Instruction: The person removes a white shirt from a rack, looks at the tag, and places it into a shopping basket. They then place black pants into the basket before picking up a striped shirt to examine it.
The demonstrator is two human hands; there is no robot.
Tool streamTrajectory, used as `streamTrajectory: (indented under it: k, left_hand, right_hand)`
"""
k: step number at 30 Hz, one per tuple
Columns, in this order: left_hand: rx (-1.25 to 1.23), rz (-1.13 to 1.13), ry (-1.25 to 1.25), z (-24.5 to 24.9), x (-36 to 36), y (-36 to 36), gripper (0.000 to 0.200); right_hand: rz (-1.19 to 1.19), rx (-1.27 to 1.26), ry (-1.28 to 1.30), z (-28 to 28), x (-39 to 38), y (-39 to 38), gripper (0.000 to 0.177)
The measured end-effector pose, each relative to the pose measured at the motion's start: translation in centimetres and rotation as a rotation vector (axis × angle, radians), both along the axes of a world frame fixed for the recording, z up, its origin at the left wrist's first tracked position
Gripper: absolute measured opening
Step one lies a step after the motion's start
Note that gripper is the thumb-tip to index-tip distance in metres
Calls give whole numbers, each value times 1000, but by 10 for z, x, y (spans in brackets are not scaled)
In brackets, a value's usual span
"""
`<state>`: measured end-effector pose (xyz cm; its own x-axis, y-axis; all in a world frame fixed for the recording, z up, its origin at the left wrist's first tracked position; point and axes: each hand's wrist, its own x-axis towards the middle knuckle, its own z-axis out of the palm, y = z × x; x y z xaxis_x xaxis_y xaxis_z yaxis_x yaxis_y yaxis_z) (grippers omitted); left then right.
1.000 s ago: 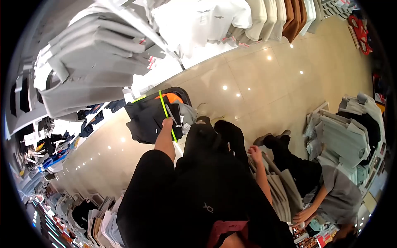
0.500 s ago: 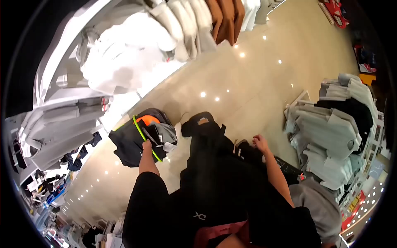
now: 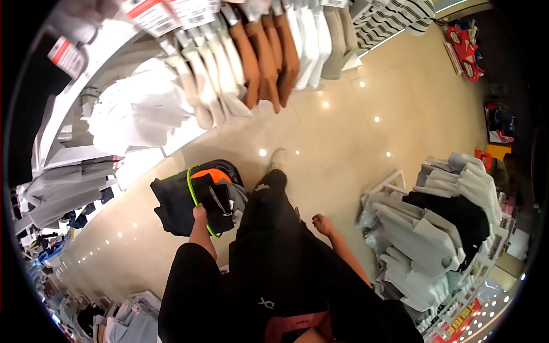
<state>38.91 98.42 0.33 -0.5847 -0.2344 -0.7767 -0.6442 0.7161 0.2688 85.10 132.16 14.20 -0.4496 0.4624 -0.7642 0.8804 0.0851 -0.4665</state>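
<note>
1. A shopper in a clothing store, seen from above, grips the green handle (image 3: 193, 191) of a dark basket (image 3: 233, 170) in the left hand (image 3: 199, 213). The fingers are clenched around the loop.
2. The basket hangs at the shopper's left side, just beside the black trousers (image 3: 269, 211) and above the glossy beige floor (image 3: 354, 126). It is full of folded dark clothes (image 3: 174, 207), with an orange piece (image 3: 209, 174) showing near its far rim.
3. The right hand (image 3: 322, 222) hangs free at the right hip. Its fingers are loosely spread and it grasps nothing.
4. One pale shoe (image 3: 278, 158) shows ahead of the trouser leg, planted on the tiles.
5. To the shopper's left, a rail carries hanging tops, with the brown tops (image 3: 269, 57) set among white tops (image 3: 197, 86). Price tags (image 3: 150, 16) sit at the hangers.
6. To the right, well apart from the basket, a second rack holds grey garments (image 3: 426, 231) with a black garment (image 3: 463, 214) among them.
7. A red display (image 3: 466, 43) stands on the floor at the far right of the aisle.
</note>
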Motion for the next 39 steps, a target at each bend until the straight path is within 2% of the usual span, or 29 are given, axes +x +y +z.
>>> streamTrajectory:
  k: [2,4,5,7,8,9,10,12,14,16,18,19,21,22,23,24,25,28,30,32,36,38,39]
  left_hand:
    - [30,-11,13,-21,26,20,40]
    - [-87,-98,52,-27,43,62,40]
    - [-106,45,53,4,55,105,39]
    - [-144,-71,37,13,71,148,40]
    - [-162,-38,51,19,79,170,42]
    - [-180,-120,77,-9,86,171,43]
    - [-172,-122,50,-9,91,185,43]
    - [-171,22,10,-9,101,208,45]
    - [-29,271,-110,8,111,233,47]
    - [-21,239,-171,7,125,246,52]
    - [-114,39,-125,0,132,264,46]
    - [-69,37,-115,1,140,276,44]
    - [350,245,-202,17,158,305,41]
    - [469,298,-236,24,165,322,40]
    - [515,273,-217,22,154,364,40]
    - [443,234,-181,23,144,393,41]
    - [346,205,-154,25,144,399,42]
    - [21,178,-141,28,198,385,44]
    - [30,121,-107,21,213,406,49]
    - [56,110,12,17,229,428,47]
    - [-16,151,-7,4,247,476,48]
    - [-16,271,-134,18,254,508,51]
    - [-31,278,-119,12,258,520,50]
  right_hand:
    - [-125,-56,7,20,15,54,27]
    - [-292,-59,36,37,34,108,26]
    - [-367,-49,31,36,49,137,26]
    - [-535,15,89,26,88,176,28]
    - [-606,34,68,34,93,189,28]
    - [-610,21,30,37,94,198,27]
    - [-610,21,-16,41,100,209,27]
    - [-426,17,-13,23,124,221,26]
    - [-455,-52,17,10,139,227,26]
    - [-264,-1,-76,26,143,245,27]
    - [-107,157,-43,25,164,272,28]
    - [-280,134,-74,39,169,292,28]
    - [-236,113,-91,21,214,340,27]
    - [-96,219,-123,22,230,366,28]
    - [-184,194,-99,3,260,390,29]
    - [-268,149,-80,-17,282,410,29]
    - [-277,148,-73,-12,284,432,29]
    - [-206,311,-146,32,318,480,31]
    - [-195,209,-97,47,316,506,32]
    - [-159,160,-65,35,320,528,32]
    - [-28,87,-109,19,302,555,31]
    - [-20,29,-65,10,285,574,30]
    - [17,36,-43,9,277,583,30]
